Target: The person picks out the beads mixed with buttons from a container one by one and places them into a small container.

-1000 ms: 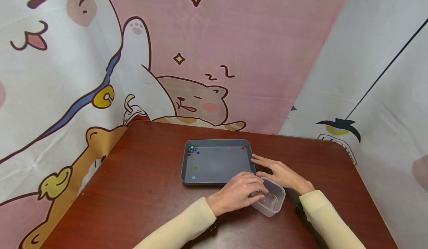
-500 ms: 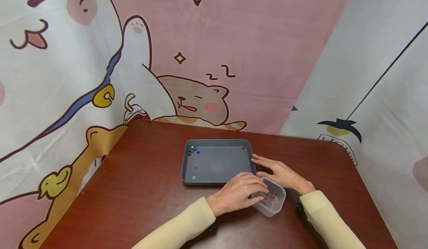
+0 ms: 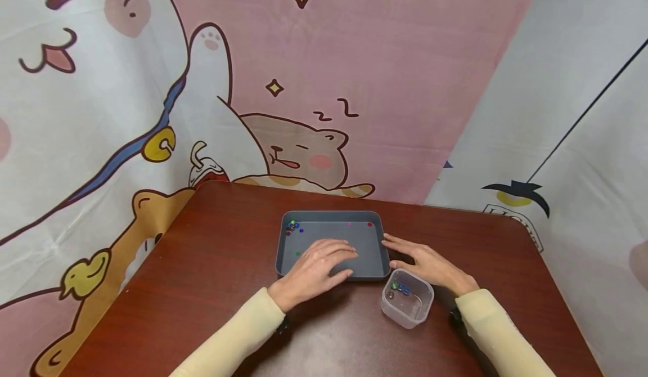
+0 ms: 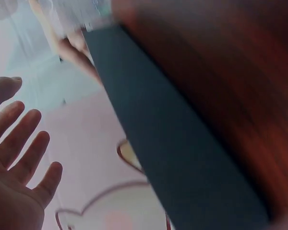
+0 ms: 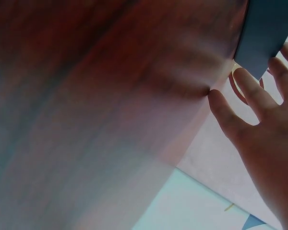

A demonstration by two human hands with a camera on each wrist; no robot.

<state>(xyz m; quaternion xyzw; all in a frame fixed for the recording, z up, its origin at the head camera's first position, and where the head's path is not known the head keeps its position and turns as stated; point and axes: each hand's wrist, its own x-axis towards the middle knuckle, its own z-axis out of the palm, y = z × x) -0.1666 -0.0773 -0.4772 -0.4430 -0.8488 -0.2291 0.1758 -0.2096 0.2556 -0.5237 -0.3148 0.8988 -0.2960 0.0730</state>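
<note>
My left hand (image 3: 316, 270) hovers over the front edge of a grey tray (image 3: 331, 216), its fingers loosely spread and nothing between them. The left wrist view shows those spread fingers (image 4: 31, 155) above the tray's wall (image 4: 153, 124). At the tray's right side, my right hand (image 3: 430, 261) lies with extended fingers touching or very near the rim. Small bead-like pieces (image 3: 292, 226) cluster in the tray's back left corner. A red one (image 3: 369, 224), a pink one (image 3: 349, 224) and a green one (image 3: 297, 254) lie apart from them. Part of the tray floor is hidden behind my left hand.
A clear plastic container (image 3: 407, 309) stands just in front of the tray's right corner, close to my right hand. Several green, blue and brownish beads (image 3: 400, 288) lie inside it. The brown wooden table (image 3: 202, 264) ends at a printed cloth backdrop (image 3: 395, 84).
My left hand has left the container and moved left to the tray's front edge. Beads now show inside the container where the hand was. My right hand has stayed in place.
</note>
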